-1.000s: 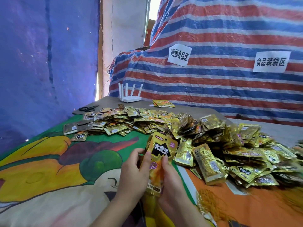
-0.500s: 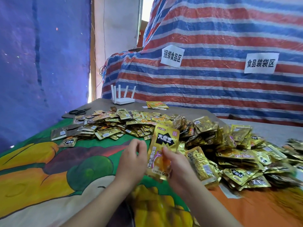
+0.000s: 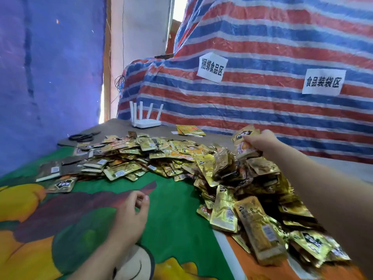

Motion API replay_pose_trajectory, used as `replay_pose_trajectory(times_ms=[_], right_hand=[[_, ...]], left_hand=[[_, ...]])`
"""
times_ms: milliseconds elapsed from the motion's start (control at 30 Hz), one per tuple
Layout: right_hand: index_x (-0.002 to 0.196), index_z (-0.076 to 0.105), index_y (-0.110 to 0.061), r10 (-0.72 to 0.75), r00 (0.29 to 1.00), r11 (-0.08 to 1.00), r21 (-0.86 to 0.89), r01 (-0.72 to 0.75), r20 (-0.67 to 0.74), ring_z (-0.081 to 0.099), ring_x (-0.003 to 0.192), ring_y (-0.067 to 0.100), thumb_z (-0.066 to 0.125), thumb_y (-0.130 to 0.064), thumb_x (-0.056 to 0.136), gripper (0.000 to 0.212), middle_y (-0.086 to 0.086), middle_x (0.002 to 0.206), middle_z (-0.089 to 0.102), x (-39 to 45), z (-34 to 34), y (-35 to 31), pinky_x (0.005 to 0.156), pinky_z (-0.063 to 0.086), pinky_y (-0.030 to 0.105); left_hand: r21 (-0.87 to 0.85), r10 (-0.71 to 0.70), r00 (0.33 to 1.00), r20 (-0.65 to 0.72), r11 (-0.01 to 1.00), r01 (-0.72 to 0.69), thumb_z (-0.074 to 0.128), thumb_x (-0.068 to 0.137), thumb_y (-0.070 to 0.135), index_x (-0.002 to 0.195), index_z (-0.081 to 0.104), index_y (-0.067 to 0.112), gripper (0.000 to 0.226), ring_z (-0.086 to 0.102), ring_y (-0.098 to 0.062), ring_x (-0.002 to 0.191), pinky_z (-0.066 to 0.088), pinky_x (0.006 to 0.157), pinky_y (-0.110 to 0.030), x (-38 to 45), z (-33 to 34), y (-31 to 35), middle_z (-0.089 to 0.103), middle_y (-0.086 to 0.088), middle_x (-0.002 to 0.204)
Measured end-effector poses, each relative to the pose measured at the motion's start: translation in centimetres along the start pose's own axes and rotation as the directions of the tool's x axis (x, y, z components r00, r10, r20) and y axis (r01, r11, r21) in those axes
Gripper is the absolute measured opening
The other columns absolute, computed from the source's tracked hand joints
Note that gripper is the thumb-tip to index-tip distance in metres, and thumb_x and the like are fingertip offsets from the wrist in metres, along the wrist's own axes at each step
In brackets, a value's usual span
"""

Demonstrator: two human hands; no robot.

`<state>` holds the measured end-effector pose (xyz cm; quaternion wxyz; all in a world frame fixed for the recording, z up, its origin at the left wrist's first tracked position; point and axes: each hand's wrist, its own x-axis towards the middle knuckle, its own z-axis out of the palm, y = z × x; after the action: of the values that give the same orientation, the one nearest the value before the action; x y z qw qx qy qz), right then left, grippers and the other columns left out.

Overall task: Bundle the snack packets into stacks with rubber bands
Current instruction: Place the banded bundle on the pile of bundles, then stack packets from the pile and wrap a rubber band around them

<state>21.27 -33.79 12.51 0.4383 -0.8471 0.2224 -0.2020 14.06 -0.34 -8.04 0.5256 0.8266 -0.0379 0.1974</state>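
My right hand (image 3: 262, 141) is stretched out far over the table and grips a stack of gold snack packets (image 3: 243, 143) held upright above the back of the pile. A large heap of loose gold packets (image 3: 242, 188) covers the right and middle of the table. My left hand (image 3: 131, 215) hovers low over the green cloth with loosely curled fingers and holds nothing. No rubber band is visible around the stack from here.
A flatter spread of packets (image 3: 121, 156) lies at the back left. Black scissors (image 3: 81, 136) and a white router (image 3: 145, 123) sit near the far edge, with a small packet stack (image 3: 189, 130) beside them. A striped tarp wall (image 3: 262, 98) bears two paper signs.
My right hand has carried the stack from in front of me out to the far right, over the heap. My left hand let go of it and dropped toward the cloth.
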Motion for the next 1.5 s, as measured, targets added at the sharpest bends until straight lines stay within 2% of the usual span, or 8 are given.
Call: replay_pose_trajectory(times_ms=[67, 233, 433, 567, 833, 1133, 1333, 1500], right_hand=[[0.11, 0.054, -0.002, 0.002, 1.0, 0.978, -0.211, 0.003, 0.022, 0.066, 0.095, 0.03, 0.075, -0.035, 0.088, 0.045, 0.012, 0.103, 0.064, 1.0, 1.4, 0.7, 0.083, 0.057, 0.042], [0.097, 0.06, -0.008, -0.14, 0.989, 0.548, -0.829, 0.114, 0.043, 0.058, 0.075, 0.026, 0.068, -0.032, 0.081, 0.03, 0.006, 0.081, 0.057, 1.3, 3.2, 2.5, 0.055, 0.044, 0.03], [0.098, 0.056, -0.007, -0.346, 0.938, 0.546, -0.816, 0.192, -0.011, 0.056, 0.08, 0.026, 0.052, -0.031, 0.094, 0.025, 0.007, 0.088, 0.056, -0.3, 3.5, 2.0, 0.065, 0.045, 0.034], [0.08, 0.055, -0.014, -0.6, 0.796, 0.59, -0.63, 0.504, 0.075, 0.053, 0.068, 0.014, 0.047, -0.028, 0.098, 0.024, -0.001, 0.077, 0.056, -7.4, 6.8, 2.6, 0.059, 0.046, 0.025], [0.071, 0.045, -0.018, -0.476, 0.797, 0.777, -0.247, 0.579, 0.372, 0.048, 0.069, 0.018, 0.049, -0.034, 0.094, 0.029, -0.001, 0.073, 0.051, -21.5, 19.8, 8.0, 0.061, 0.036, 0.033], [0.087, 0.043, -0.024, -0.545, 0.714, 0.561, -0.441, 0.701, 0.44, 0.053, 0.09, 0.024, 0.038, -0.038, 0.096, 0.018, 0.001, 0.094, 0.053, -21.8, 21.2, 8.9, 0.076, 0.042, 0.037], [0.08, 0.057, -0.018, -0.463, 0.667, 0.44, -0.502, 0.745, 0.584, 0.065, 0.083, 0.026, 0.038, -0.036, 0.101, 0.034, 0.0, 0.077, 0.053, -17.0, 22.3, 3.7, 0.064, 0.042, 0.03], [0.096, 0.065, -0.012, -0.467, 0.47, 0.367, -0.32, 0.873, 0.749, 0.062, 0.093, 0.025, 0.056, -0.024, 0.097, 0.015, 0.006, 0.1, 0.063, -13.7, 26.6, -2.2, 0.076, 0.051, 0.034]], left_hand=[[0.015, 0.002, 1.0, 0.01, 1.0, -0.002, 0.053, 0.098, 0.031, 0.082, 0.055, 0.028, 0.017, 0.058, -0.012, 0.068, 0.043, 0.057, -0.028, -0.1, 0.2, 0.0, 0.061, 0.004, 0.076], [0.022, -0.022, 1.0, 0.011, 1.0, 0.021, 0.055, 0.098, 0.028, 0.081, 0.054, 0.027, 0.017, 0.055, -0.009, 0.062, 0.039, 0.052, -0.027, 0.1, 0.3, -0.2, 0.06, 0.007, 0.074], [0.034, -0.029, 0.999, 0.029, 0.999, 0.028, 0.054, 0.098, 0.03, 0.082, 0.055, 0.027, 0.016, 0.054, -0.014, 0.06, 0.042, 0.054, -0.032, -0.2, 0.0, 0.0, 0.06, 0.005, 0.074], [0.043, -0.023, 0.999, 0.028, 0.999, 0.022, 0.053, 0.098, 0.03, 0.079, 0.054, 0.027, 0.019, 0.053, -0.011, 0.057, 0.041, 0.052, -0.03, -0.2, -0.1, -0.1, 0.059, 0.005, 0.07], [0.015, -0.045, 0.997, -0.062, 0.999, 0.046, 0.05, 0.098, 0.023, 0.075, 0.051, 0.021, 0.023, 0.053, -0.012, 0.06, 0.042, 0.056, -0.037, -0.1, -0.5, -0.1, 0.056, 0.004, 0.065], [0.028, -0.105, 0.991, -0.082, 0.994, 0.108, 0.048, 0.099, 0.023, 0.08, 0.05, 0.019, 0.02, 0.052, -0.017, 0.063, 0.04, 0.058, -0.037, -1.1, -1.9, 0.5, 0.056, 0.001, 0.071], [0.426, -0.106, 0.994, 0.035, 0.901, 0.081, 0.042, 0.1, 0.032, 0.075, 0.051, 0.02, 0.028, 0.052, -0.013, 0.066, 0.033, 0.051, -0.03, 5.7, -6.1, 0.9, 0.057, 0.003, 0.075], [0.695, -0.05, 0.993, -0.103, 0.711, 0.108, 0.044, 0.099, 0.028, 0.092, 0.056, 0.012, 0.021, 0.059, -0.031, 0.092, 0.046, 0.072, -0.038, 12.6, -11.1, -3.9, 0.063, -0.011, 0.099]])
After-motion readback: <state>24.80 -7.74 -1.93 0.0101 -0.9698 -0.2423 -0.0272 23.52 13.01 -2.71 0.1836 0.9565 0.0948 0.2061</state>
